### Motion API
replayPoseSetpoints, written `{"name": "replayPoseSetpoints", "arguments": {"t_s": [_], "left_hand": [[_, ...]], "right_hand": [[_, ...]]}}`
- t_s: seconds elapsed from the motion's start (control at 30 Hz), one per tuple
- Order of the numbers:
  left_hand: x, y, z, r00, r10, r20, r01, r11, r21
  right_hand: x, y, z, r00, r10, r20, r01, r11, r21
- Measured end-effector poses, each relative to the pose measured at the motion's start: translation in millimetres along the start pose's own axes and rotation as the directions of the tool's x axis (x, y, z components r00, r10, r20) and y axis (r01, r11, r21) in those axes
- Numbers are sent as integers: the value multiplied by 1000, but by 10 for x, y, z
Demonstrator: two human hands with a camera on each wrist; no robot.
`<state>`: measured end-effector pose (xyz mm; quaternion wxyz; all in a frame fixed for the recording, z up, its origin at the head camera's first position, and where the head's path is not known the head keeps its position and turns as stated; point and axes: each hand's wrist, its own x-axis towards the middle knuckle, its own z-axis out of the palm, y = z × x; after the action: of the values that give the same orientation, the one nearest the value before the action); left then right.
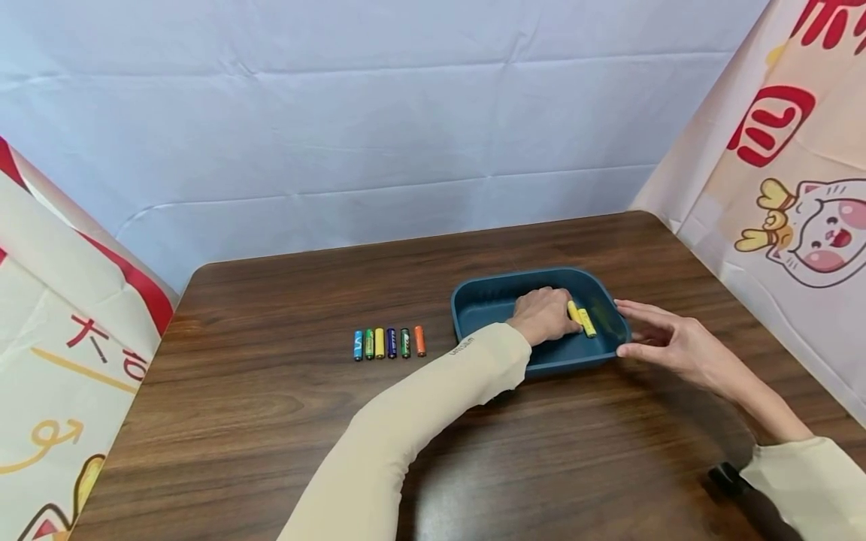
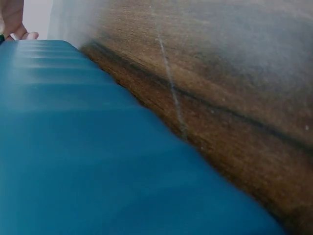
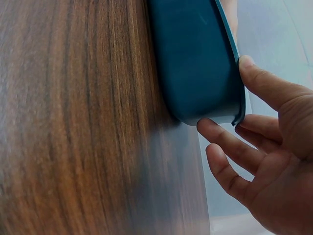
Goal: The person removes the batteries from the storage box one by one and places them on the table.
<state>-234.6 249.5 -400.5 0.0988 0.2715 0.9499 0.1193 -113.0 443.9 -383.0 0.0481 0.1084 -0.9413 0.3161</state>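
In the head view, my left hand [image 1: 543, 314] reaches down inside a dark blue plastic tray [image 1: 483, 284]. One yellow battery [image 1: 573, 311] is against its fingers and partly covered by them; whether they pinch it is hidden. A second yellow battery [image 1: 586, 323] lies just to the right. My right hand [image 1: 666, 342] is at the tray's right end, thumb near the front corner and fingers spread along the end. In the right wrist view, the thumb [image 3: 257, 73] touches the rim with relaxed fingers against the end wall. The left wrist view mostly shows the tray's outer wall [image 2: 73, 147].
Left of the tray, several batteries stand side by side in a row on the brown wooden table [image 1: 271, 421], from a blue one [image 1: 358, 346] to an orange one [image 1: 420, 340]. A white cloth [image 1: 338, 135] hangs behind, with printed cloths at both sides.
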Motion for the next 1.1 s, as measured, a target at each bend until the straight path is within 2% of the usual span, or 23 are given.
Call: {"name": "replayPoseSetpoints", "arguments": {"t_s": [0.2, 0.47, 0.63, 0.83, 1.1], "left_hand": [[-6, -4, -39, 1000, 10, 21, -10, 1000, -5], [-82, -47, -266, 998, -6, 69, 12, 997, -77], [-140, -77, -393, 996, 23, 83, -14, 994, -107], [-256, -125, -467, 994, 41, 100, -27, 989, -145], [-468, -202, -618, 989, 125, 75, -105, 968, -229]], "right_hand": [[-5, -9, -4, 1000, -9, -2, 9, 1000, 0], [17, -17, 1, 1000, -28, -14, 28, 1000, -8], [15, -2, 5, 1000, -27, -12, 27, 1000, -10], [27, 0, 17, 1000, -29, -9, 29, 1000, -12], [18, -12, 22, 1000, -28, -4, 28, 1000, 2]]}}
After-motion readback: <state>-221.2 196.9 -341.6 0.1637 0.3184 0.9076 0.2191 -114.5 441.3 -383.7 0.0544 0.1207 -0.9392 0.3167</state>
